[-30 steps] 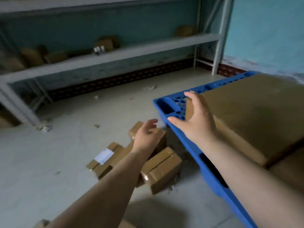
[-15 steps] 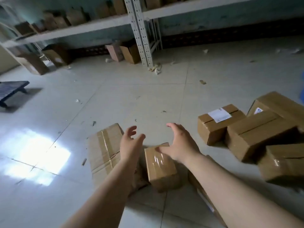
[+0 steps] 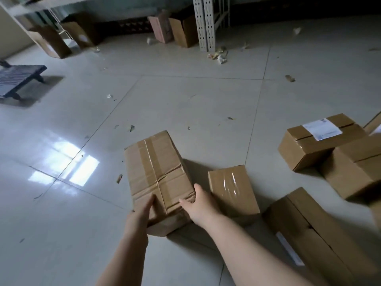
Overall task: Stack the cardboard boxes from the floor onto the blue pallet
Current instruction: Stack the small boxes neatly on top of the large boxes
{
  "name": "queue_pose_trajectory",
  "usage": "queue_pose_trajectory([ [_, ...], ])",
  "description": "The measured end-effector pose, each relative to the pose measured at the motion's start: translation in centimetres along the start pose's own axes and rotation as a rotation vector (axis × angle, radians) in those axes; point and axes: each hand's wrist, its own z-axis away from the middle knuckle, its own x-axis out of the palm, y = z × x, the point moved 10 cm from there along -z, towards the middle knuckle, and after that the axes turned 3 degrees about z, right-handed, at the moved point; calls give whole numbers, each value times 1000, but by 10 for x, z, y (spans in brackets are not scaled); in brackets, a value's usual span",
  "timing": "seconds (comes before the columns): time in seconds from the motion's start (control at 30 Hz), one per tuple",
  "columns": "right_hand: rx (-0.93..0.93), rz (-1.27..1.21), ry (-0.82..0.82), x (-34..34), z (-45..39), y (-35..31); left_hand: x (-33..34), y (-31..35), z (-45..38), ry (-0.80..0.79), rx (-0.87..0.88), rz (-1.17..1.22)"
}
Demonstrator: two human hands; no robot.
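Head view: both forearms reach forward and down. Left hand (image 3: 139, 216) grips the near-left corner of the taped cardboard box (image 3: 157, 175), thumb on top; right hand (image 3: 201, 205) clamps its near-right edge. Box lies flat on the tiled floor (image 3: 185, 100), long axis pointing away, slightly left. Smaller shiny-taped box (image 3: 232, 189) just beside its right.
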Motion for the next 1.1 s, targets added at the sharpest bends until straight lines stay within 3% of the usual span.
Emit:
queue_pose_trajectory([
  [0.1, -26, -141, 142, -21, 4, -6, 14, 16, 13, -96, 80, 29],
  [0.27, -225, -206, 313, -76, 25, -60, 28, 78, 59, -201, 248, 100],
  [0.47, -387, -290, 674, -215, 98, -102, 101, 182, 180, -431, 612, 154],
  [0.63, -485, -410, 965, -341, 206, -89, 193, 210, 302, -722, 735, 219],
  [0.83, -484, -494, 1369, -453, 366, -22, 285, 171, 474, -1117, 758, 192],
  [1.1, -337, -367, 1810, -506, 585, 79, 340, 32, 666, -1455, 571, 80],
])
